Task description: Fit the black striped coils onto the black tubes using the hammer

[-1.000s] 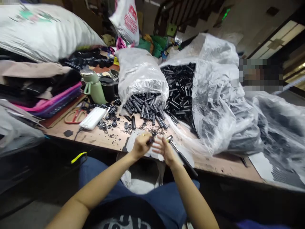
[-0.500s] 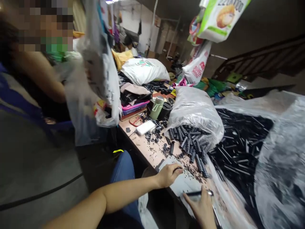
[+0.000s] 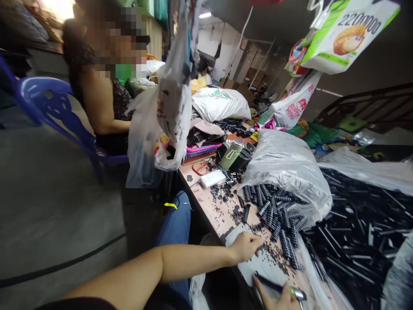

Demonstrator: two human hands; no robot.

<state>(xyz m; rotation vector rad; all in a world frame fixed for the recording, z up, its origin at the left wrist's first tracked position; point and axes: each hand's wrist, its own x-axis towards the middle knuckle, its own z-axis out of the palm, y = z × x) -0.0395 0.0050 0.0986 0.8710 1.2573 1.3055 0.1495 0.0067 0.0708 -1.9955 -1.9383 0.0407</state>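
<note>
The left hand (image 3: 247,246) rests on a white sheet (image 3: 258,267) at the near edge of the table (image 3: 209,206), fingers curled loosely toward a scatter of tiny black pieces (image 3: 271,249); whether it pinches one cannot be made out. The right hand (image 3: 277,297) is cut off by the bottom of the frame; its fingers lie against a thin black rod (image 3: 269,282) and a metal-tipped tool (image 3: 298,293), but the grip itself is hidden, so how far it is closed cannot be told. Just beyond the scatter, black ribbed grips (image 3: 277,211) spill from a clear plastic bag (image 3: 284,163). To the right, a heap of black tubes (image 3: 355,232) lies on plastic sheeting, partly out of frame. Farther back stand a green flask (image 3: 230,155), a white phone (image 3: 213,178) and red-handled scissors (image 3: 200,168). A seated person (image 3: 103,103) on a blue chair (image 3: 51,103) is partly screened by hanging bags (image 3: 171,99).
</note>
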